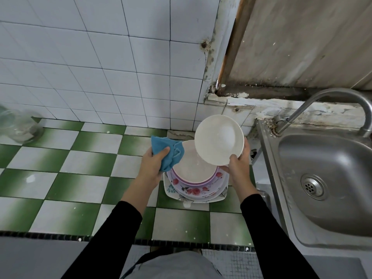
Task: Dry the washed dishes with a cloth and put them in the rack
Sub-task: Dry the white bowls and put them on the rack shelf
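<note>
Right hand (239,168) fingers grip a tilted white plate (219,139) above the stacked plates (196,186) on the tiled desk (66,158); left hand (152,164) fingers clutch a blue cloth (167,152) beside it

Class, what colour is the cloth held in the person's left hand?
Blue. The cloth shows clearly in the head view, gripped by the left hand.

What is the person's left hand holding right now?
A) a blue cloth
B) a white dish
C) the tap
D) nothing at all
A: the left hand grips the blue cloth, while the right hand holds the white dish by its lower rim.
</note>
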{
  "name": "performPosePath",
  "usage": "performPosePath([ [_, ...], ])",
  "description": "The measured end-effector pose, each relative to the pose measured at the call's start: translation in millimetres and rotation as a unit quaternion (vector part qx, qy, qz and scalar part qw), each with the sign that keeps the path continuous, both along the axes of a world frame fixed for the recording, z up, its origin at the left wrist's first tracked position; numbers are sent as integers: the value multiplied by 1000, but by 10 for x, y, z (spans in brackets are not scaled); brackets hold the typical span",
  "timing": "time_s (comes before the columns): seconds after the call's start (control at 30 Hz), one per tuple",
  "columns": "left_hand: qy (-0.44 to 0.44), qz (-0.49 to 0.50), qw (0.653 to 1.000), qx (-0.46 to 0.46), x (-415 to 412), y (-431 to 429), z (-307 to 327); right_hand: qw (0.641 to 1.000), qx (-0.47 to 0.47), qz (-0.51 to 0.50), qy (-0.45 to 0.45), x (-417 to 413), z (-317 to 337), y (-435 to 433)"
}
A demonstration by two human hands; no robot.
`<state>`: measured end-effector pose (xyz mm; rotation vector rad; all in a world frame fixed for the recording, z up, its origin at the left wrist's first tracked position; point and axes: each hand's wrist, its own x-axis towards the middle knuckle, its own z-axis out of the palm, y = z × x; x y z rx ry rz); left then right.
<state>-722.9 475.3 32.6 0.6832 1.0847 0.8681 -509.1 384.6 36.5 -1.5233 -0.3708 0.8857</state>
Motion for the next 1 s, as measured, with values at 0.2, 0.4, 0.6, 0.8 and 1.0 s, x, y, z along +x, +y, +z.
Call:
performPosePath([
  [0.2, 15, -5, 999, 31, -24, -54, -30, 1000, -8, -15, 2, 30, -58, 29],
  [0.4, 13, -20, 999, 25, -48, -64, -21, 1000, -7, -26, -11, 3, -72, 25],
  [0.6, 16, -28, 999, 24, -68, -118, -31, 999, -7, -38, -29, -35, -71, 13],
  [0.8, 16, -18, 999, 30, -60, -146, -40, 998, 1, -24, -59, -61, -37, 0],
  [1.0, 15, -19, 999, 36, -44, -159, -46, 995, 6, -7, -97, -59, -35, 12],
])
